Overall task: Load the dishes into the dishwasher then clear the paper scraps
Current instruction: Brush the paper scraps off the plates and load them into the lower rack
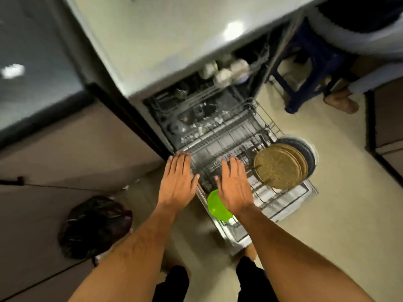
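No text, label, brand or number can be read anywhere; the picture is blurred and no surface shows any legible writing or sign.

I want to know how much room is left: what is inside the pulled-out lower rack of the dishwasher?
The lower rack holds upright brown plates at its right end and a green bowl at the near corner. The right hand hovers over the middle and covers part of the bowl and tines, so that area is unclear.

**Kitchen floor and fittings**

A pale cream floor (340,214) is seen throughout. A glossy white bench (174,35) catches ceiling light. Grey-brown cabinets (65,149) are set at left; a dark blue stool (305,68) is placed at upper right.
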### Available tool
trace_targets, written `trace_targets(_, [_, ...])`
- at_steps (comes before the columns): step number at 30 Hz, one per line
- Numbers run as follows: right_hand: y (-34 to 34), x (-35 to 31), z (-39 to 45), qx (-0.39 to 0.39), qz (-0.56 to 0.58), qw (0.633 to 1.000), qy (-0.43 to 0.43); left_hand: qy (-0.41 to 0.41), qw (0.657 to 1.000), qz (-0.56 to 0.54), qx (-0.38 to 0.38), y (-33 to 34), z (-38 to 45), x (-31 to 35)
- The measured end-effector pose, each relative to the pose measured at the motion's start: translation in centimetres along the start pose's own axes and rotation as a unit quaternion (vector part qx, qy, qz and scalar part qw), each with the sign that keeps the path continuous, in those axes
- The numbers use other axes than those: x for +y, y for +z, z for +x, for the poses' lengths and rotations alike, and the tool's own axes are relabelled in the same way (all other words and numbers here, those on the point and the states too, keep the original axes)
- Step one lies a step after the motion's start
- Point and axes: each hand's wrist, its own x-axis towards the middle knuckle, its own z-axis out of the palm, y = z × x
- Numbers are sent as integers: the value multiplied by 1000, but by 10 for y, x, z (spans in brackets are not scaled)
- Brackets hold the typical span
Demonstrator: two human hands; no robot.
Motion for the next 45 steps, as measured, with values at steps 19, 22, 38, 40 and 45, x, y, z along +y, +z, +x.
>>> trace_targets(19, [-218, -379, 51, 167, -47, 950, -261, -235, 951, 9, 202, -285, -105, -271])
trace_targets(22, [-227, -428, 55, 182, -55, 938, -291, -275, 935, 14, 223, -306, -126, -312])
trace_targets(38, [-217, -623, 98, 154, -63, 887, -430, -411, 878, 29, 244, -333, -191, -447])
trace_targets(40, [-213, -634, 111, 145, -57, 887, -436, -417, 877, 29, 235, -330, -184, -461])
trace_targets(45, [-209, -654, 161, 123, -51, 886, -445, -446, 867, 8, 223, -323, -148, -497])
